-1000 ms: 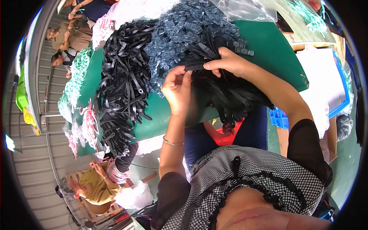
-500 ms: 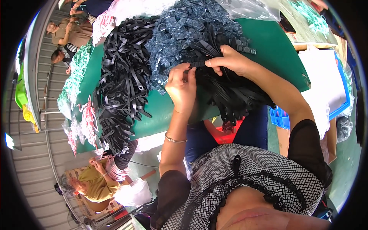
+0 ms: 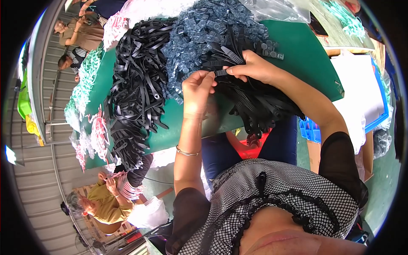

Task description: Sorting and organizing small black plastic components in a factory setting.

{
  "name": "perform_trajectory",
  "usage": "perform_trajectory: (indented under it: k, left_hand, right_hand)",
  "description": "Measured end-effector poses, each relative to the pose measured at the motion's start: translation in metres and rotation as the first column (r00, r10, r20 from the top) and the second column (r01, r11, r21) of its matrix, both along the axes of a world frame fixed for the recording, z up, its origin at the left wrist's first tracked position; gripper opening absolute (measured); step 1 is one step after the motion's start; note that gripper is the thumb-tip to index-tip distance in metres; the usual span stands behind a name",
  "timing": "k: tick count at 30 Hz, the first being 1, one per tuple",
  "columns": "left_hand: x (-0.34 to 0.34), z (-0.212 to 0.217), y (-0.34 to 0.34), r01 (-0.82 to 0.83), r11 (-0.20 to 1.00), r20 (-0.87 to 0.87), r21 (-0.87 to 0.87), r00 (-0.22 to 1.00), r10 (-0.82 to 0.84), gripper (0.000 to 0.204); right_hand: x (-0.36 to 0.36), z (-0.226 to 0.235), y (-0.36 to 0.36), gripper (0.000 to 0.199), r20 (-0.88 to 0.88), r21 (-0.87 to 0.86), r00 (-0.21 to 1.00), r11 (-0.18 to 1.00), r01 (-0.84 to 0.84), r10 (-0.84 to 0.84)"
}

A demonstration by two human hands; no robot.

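Note:
A ribbed black strap [image 3: 221,73] stretches between my two hands, above the green table. My right hand [image 3: 259,68] is closed on it, thumb pressed along the strap. At the strap's left end, my left hand [image 3: 196,90] pinches with thumb and forefinger; whether a small clip is in that pinch too is hidden. Under and beside my right hand spreads a bunch of black straps [image 3: 259,102], hanging over the table's near edge. Just beyond my hands lies a heap of clear bluish plastic clips [image 3: 199,36].
A long pile of black straps [image 3: 138,80] lies on the green table [image 3: 299,46], left of the clips. Teal bundles [image 3: 87,76] and red-and-white bundles [image 3: 98,134] line its left edge. A blue crate [image 3: 312,129] stands at right. Several people work at the left.
My left hand has shifted slightly left and down, its fingers folding closer around the strap's end. My right hand stays nearly in place.

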State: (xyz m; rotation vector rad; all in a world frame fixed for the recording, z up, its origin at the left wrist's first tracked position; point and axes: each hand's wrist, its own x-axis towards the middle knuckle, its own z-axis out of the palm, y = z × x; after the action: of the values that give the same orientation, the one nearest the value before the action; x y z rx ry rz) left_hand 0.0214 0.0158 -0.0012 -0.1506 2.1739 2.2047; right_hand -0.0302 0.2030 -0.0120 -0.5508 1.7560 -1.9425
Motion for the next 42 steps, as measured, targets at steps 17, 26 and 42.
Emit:
perform_trajectory:
  k: [17,26,42]
  left_hand:
    - [0.007,-0.003,0.008,-0.095,0.985,-0.116,0.147,0.987,0.112,0.011]
    - [0.004,-0.016,-0.009,-0.033,0.989,-0.060,-0.147,0.998,0.024,0.013]
    - [0.010,-0.010,-0.045,-0.079,0.674,-0.311,-0.735,0.922,-0.230,0.013]
  right_hand:
    - [-0.003,0.002,0.001,0.022,-0.177,0.214,0.982,0.977,-0.028,0.067]
    - [-0.007,-0.008,-0.002,0.026,-0.020,-0.012,1.000,1.000,0.013,-0.013]
    - [-0.009,-0.003,0.005,0.020,-0.012,-0.089,0.999,0.995,-0.038,0.037]
